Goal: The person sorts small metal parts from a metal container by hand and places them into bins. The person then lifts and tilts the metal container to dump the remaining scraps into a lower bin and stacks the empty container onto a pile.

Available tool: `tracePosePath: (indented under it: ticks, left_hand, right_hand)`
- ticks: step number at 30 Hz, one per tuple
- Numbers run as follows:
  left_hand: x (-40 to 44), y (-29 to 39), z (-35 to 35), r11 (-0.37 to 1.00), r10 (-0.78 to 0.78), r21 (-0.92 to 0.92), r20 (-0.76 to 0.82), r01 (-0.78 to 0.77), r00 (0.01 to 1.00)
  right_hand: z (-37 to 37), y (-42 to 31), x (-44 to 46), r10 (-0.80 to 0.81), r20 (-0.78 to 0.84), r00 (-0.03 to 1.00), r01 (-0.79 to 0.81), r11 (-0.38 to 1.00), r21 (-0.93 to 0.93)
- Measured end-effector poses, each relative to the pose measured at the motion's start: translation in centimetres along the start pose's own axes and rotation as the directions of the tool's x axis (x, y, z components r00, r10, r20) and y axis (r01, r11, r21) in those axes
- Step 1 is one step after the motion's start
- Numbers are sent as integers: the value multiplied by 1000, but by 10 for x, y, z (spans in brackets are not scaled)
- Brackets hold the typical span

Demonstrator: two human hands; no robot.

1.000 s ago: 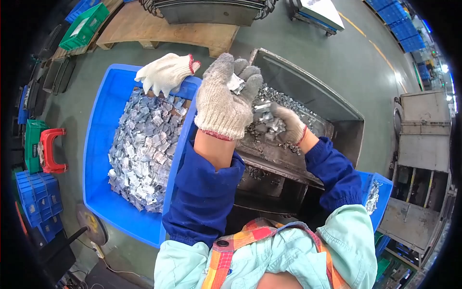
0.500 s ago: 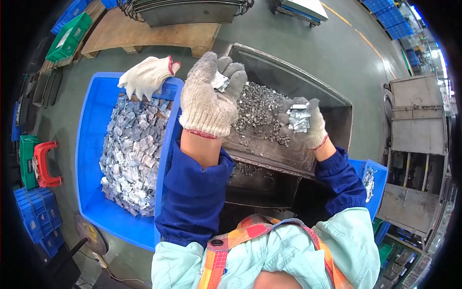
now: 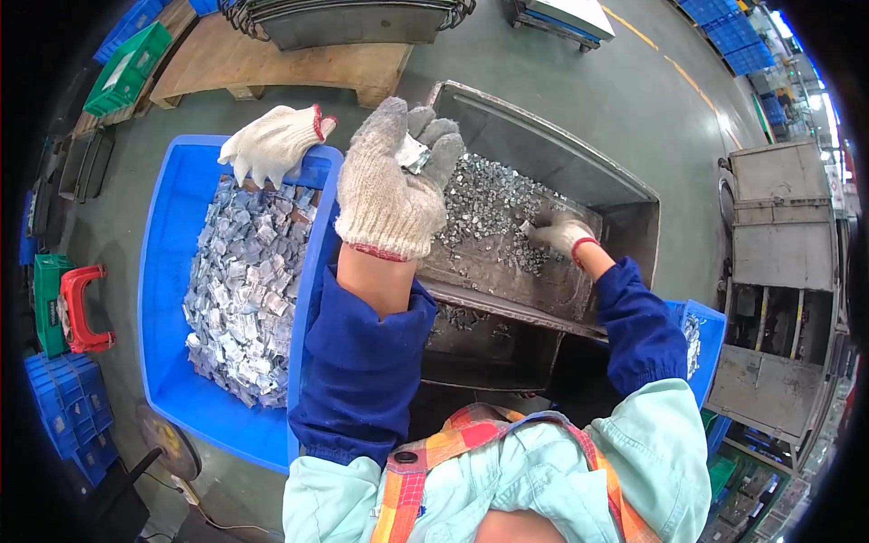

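Observation:
My left hand (image 3: 394, 181), in a grey-white knit glove, is raised between the bins with its fingers curled round a silvery metal piece (image 3: 414, 154). Lower, inside the grey metal bin (image 3: 552, 136), my right hand (image 3: 563, 235) is gloved too; its fingertips pinch a small silvery piece (image 3: 527, 228) just above the small metal bits (image 3: 489, 199) scattered on the bin floor. To the left, a blue bin (image 3: 167, 362) holds a heap of flat silvery pieces (image 3: 244, 308). An empty white glove (image 3: 274, 143) with a red cuff lies over its far rim.
A small blue bin (image 3: 711, 348) with silvery pieces is at my right. Beyond stand a wooden pallet (image 3: 281, 68) and a wheeled cart (image 3: 566, 20). A red stool (image 3: 81, 308) and stacked blue crates (image 3: 72, 407) are at the left, a metal cabinet (image 3: 783, 244) at the right.
The cluster of silvery pieces seen in my right hand is gone from it, and that hand has turned down over the bits. My left hand keeps its piece. The view has shifted slightly.

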State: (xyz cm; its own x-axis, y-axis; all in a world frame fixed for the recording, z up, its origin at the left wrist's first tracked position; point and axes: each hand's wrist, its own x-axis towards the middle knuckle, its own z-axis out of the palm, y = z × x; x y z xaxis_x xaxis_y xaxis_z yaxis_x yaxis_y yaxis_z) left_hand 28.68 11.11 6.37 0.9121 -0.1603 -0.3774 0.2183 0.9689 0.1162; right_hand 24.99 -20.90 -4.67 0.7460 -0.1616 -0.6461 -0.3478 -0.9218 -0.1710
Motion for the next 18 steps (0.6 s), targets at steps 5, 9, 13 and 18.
tracePosePath:
  ticks: [5,9,13,18]
  left_hand:
    - [2,1,-2,1000,-22,0,20,22,1000]
    - [0,1,1,1000,-13,10,13,13,1000]
    - [1,2,-2,1000,-24,8,21,24,999]
    - [-13,2,0,994,-95,-41,50,97,994]
  right_hand:
    - [37,-6,39,-10,-119,993,-38,920,-391]
    - [55,-10,43,-112,-210,971,-10,862,-507]
    - [63,-2,47,-208,-258,943,51,860,-507]
    - [61,-23,22,-243,-325,914,17,823,-568]
